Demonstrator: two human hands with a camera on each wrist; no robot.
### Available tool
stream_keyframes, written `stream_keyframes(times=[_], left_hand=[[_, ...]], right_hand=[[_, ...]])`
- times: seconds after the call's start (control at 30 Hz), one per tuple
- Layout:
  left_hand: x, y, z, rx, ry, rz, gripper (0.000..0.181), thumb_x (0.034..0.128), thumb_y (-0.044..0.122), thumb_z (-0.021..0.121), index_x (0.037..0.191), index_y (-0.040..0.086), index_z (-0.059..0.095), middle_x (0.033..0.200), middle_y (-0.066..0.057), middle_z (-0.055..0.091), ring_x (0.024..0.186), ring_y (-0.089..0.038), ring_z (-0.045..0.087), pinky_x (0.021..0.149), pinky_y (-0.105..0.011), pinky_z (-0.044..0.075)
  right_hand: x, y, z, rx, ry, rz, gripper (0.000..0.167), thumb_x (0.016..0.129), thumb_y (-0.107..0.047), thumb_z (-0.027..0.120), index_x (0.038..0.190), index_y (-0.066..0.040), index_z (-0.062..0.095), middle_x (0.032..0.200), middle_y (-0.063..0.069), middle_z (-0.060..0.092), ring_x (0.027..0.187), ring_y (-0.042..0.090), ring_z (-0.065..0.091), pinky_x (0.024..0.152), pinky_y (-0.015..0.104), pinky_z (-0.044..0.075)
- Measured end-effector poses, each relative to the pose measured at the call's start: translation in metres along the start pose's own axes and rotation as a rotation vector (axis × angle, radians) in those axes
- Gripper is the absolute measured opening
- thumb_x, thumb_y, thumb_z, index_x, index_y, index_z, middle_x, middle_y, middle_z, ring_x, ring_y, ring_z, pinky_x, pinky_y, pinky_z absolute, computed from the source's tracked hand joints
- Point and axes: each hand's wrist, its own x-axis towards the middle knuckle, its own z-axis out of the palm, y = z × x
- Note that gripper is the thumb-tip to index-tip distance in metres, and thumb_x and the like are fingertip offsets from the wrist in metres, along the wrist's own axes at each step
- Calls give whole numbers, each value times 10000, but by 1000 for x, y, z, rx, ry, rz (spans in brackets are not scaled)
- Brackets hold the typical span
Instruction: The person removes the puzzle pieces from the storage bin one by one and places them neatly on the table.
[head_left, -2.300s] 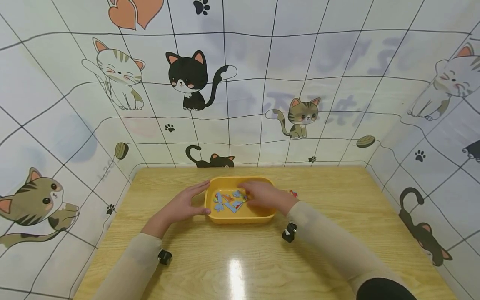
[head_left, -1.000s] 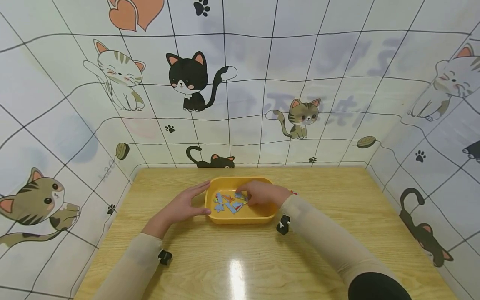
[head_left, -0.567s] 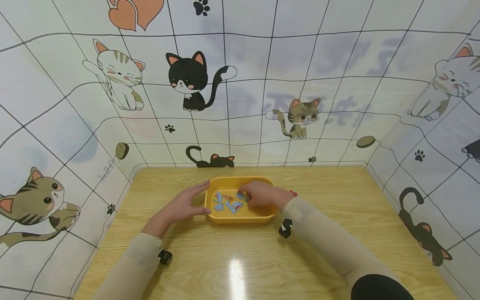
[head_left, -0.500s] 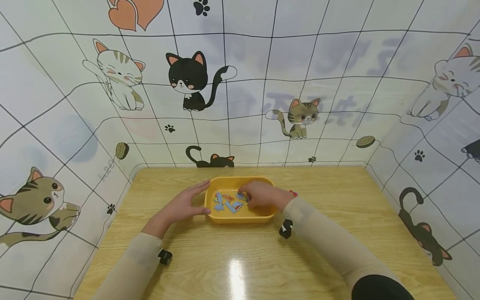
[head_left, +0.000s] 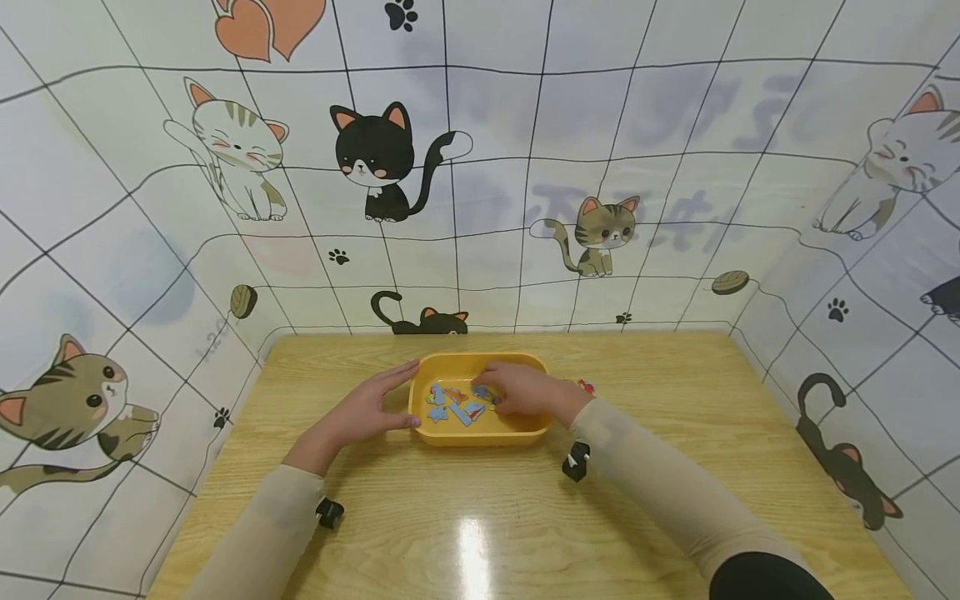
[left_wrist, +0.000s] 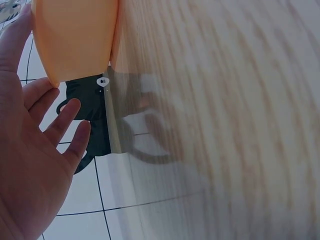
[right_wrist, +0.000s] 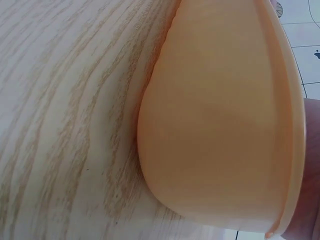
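Several small pieces [head_left: 460,414] lie in your yellow tray [head_left: 480,439], mostly from its centre toward 9 o'clock. Your left hand [head_left: 365,412] touches the tray's 9 o'clock end, fingers spread and fairly straight. Your right hand [head_left: 521,389] reaches in over the 3 o'clock rim, fingers bent down at a blue piece [head_left: 480,391]; whether they grip it cannot be told. You seem to be picking among the pieces; lifting one would call for a light edge pinch, tray steadied.

Yellow tray [head_left: 483,439], mostly blue pieces [head_left: 460,413]
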Motion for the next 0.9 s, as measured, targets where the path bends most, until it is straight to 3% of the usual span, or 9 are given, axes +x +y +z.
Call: stream_keyframes(times=[0.23, 0.33, 0.57, 0.73, 0.9], left_hand=[[0, -1, 0, -15, -2, 1, 1013, 905, 466, 926, 1730, 185, 410, 1809, 16, 315, 1653, -380, 286, 1302, -682, 254], [0, -1, -1, -9, 0, 4, 1013, 905, 481, 922, 1728, 176, 415, 1805, 38, 317, 1649, -384, 295, 1301, -681, 259], [0, -1, 0, -2, 3, 0, 1009, 909, 479, 920, 1728, 175, 415, 1805, 41, 316, 1653, -369, 290, 1307, -667, 255], [0, -2, 0, -6, 1, -3, 1006, 906, 448, 930, 1727, 174, 416, 1805, 40, 317, 1653, -376, 288, 1303, -682, 253], [0, -1, -1, 0, -2, 6, 1019, 906, 495, 918, 1723, 146, 418, 1805, 33, 318, 1648, -383, 299, 1302, -676, 260]], right_hand=[[1, 0, -1, 26, -36, 21, 589, 979, -44, 793, 1545, -142, 662, 1275, 53, 569, 864, 160, 541, 751, 295, 481], [1, 0, -1, 49, -46, 39, 616, 962, -47, 789, 1554, -155, 658, 1241, 36, 536, 827, 151, 533, 707, 285, 460], [1, 3, 0, 43, -68, 49, 658, 945, -40, 765, 1581, -141, 631, 1269, 42, 522, 787, 121, 524, 679, 258, 456], [-1, 5, -5, 52, -125, 44, 673, 981, -38, 757, 1622, -144, 581, 1317, 57, 497, 757, 100, 501, 674, 248, 442], [-4, 3, -11, 72, -156, 28, 668, 1009, -62, 777, 1637, -127, 557, 1336, 72, 487, 822, 113, 520, 732, 256, 459]])
